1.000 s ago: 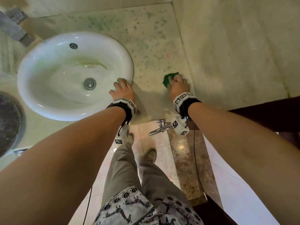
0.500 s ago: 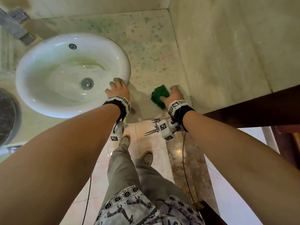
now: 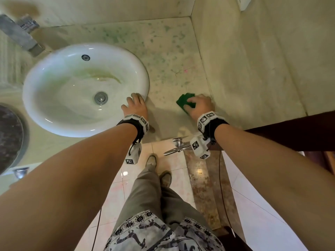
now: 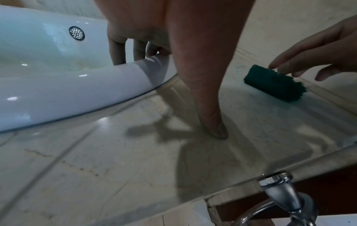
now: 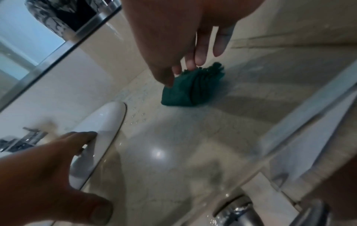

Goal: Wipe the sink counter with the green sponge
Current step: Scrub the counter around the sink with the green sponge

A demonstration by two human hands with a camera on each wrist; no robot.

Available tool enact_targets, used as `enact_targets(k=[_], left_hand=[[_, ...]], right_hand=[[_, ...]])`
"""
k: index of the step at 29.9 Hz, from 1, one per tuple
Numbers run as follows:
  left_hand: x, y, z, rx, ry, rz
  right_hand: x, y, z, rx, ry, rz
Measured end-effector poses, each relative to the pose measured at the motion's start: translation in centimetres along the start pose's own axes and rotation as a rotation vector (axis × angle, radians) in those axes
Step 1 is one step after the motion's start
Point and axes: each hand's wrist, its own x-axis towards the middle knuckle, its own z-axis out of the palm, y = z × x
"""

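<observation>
Chrome comes first: a small tap (image 3: 178,146) sticks out just below the front edge of the desk (image 3: 163,58), above the pale floor tiles and the person's shoes. Over that edge both forearms reach forward.

On the near part of the desk, the left hand (image 3: 135,106) rests with its fingers hooked over the rim of the white basin (image 3: 54,113), while the thumb (image 4: 216,126) points down and touches the stone. This grip looks like a support for the body only; it holds nothing else.

To the right, close to the side wall, the right hand (image 3: 200,105) lies on the green sponge (image 3: 183,103). Its grip is spread, with almost straight fingers (image 5: 200,59) pressing on the top of the sponge, which sits flat on the desk, well apart from the basin.

I judge that the wiping step is in progress, on the front right corner. Farther back, between the basin and the rear wall, the stone has many green spots. So the next move probably calls for a steady push of the sponge away from the body, with firm pressure, toward that spotted area. At the back left, a grey faucet (image 3: 21,35) stands behind the basin.
</observation>
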Motion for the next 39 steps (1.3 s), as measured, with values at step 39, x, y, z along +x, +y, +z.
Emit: enact_targets(k=[39], left_hand=[[0.8,-0.3,1.1,-0.082,0.034,-0.037]], right_hand=[[4.1,-6.9,5.2,-0.254,-0.222,-0.592]])
